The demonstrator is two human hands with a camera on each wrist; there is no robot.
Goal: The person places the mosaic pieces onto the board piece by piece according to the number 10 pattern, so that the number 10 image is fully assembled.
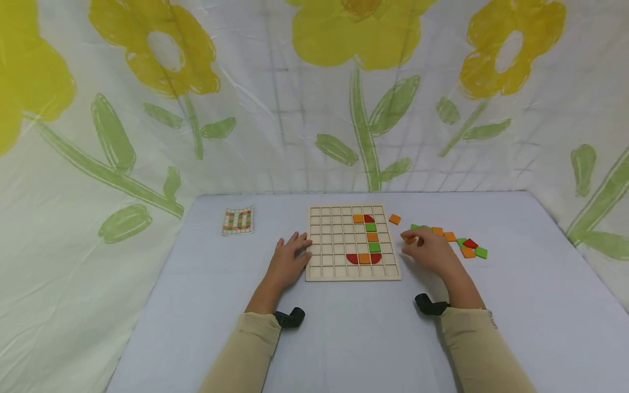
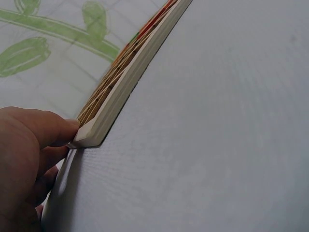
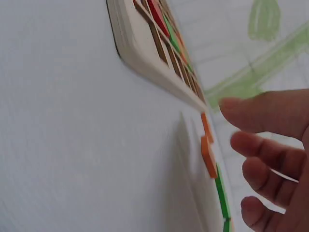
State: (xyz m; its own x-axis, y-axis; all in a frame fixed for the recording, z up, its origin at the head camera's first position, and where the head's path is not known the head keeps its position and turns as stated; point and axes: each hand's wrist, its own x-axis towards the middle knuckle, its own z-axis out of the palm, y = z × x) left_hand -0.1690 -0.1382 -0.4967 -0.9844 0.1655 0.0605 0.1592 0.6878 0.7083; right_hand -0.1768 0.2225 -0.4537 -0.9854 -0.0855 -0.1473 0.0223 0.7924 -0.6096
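A square wooden grid board [image 1: 324, 275] lies on the table, with red, orange and green pieces set in cells at its right side. My left hand [image 1: 289, 262] rests at the board's left edge, fingers loosely spread. In the left wrist view the thumb [image 2: 63, 130] touches the board's rim near a corner. To the right of the board my right hand [image 1: 429, 251] hovers with thumb and fingers apart over an orange square tile [image 1: 409, 239]. Nothing sits between those fingers in the right wrist view, where an orange tile [image 3: 208, 157] lies beyond them.
Another orange tile [image 1: 395, 219] lies by the board's upper right corner. Several loose orange, green and red pieces, among them a red one [image 1: 470, 243], trail off to the right. A small pattern card [image 1: 238, 220] lies at the left. A flower-printed curtain [image 1: 245, 153] hangs behind the table.
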